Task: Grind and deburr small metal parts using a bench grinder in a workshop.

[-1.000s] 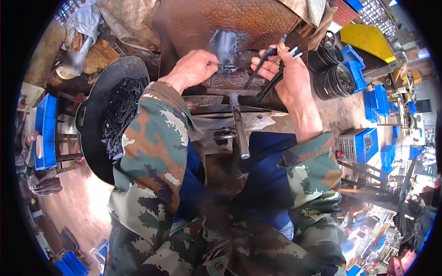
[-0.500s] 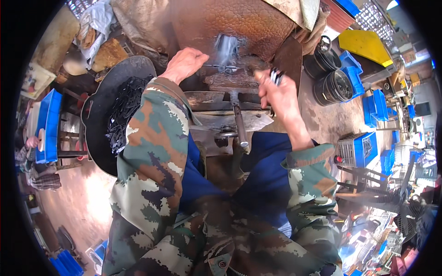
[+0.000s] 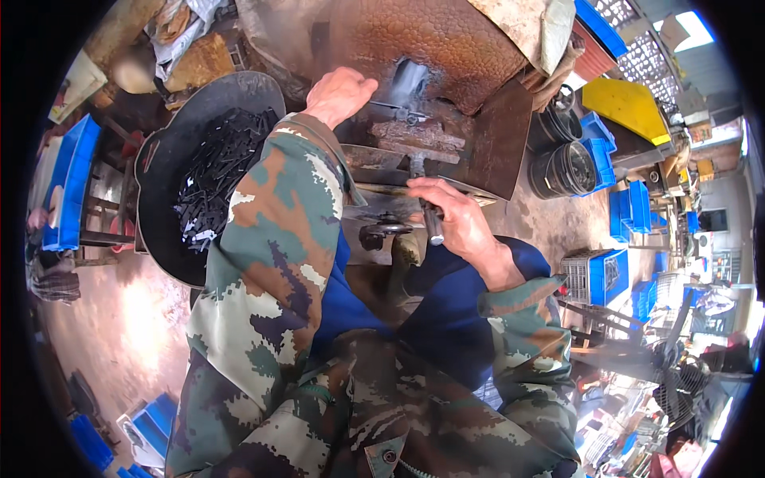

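Observation:
My left hand [image 3: 341, 94] is closed, pinching a thin metal rod [image 3: 384, 104] that reaches right into a dark fixture [image 3: 412, 119]. Just above it, a grey metal block or chute [image 3: 408, 82] comes out of a worn brown machine guard [image 3: 398, 36]. My right hand [image 3: 458, 217] is closed around a short round metal lever [image 3: 433, 226] with a bright end, which points back toward me. Whether small pieces are also in this palm is hidden. A rusty ridged block [image 3: 418, 142] lies between the hands.
To the left, a large black basin [image 3: 163, 223] holds many dark strips [image 3: 211, 171]. A dark handwheel [image 3: 386, 229] sits below the fixture. Black buckets [image 3: 570, 169], blue crates [image 3: 629, 211] and a yellow panel [image 3: 625, 107] stand at the right, with a fan [image 3: 677, 390] lower down.
My right hand, which held several small dark pieces above the fixture, has come down and toward me onto the lever. My left hand stays by the fixture. The whole view has shifted slightly.

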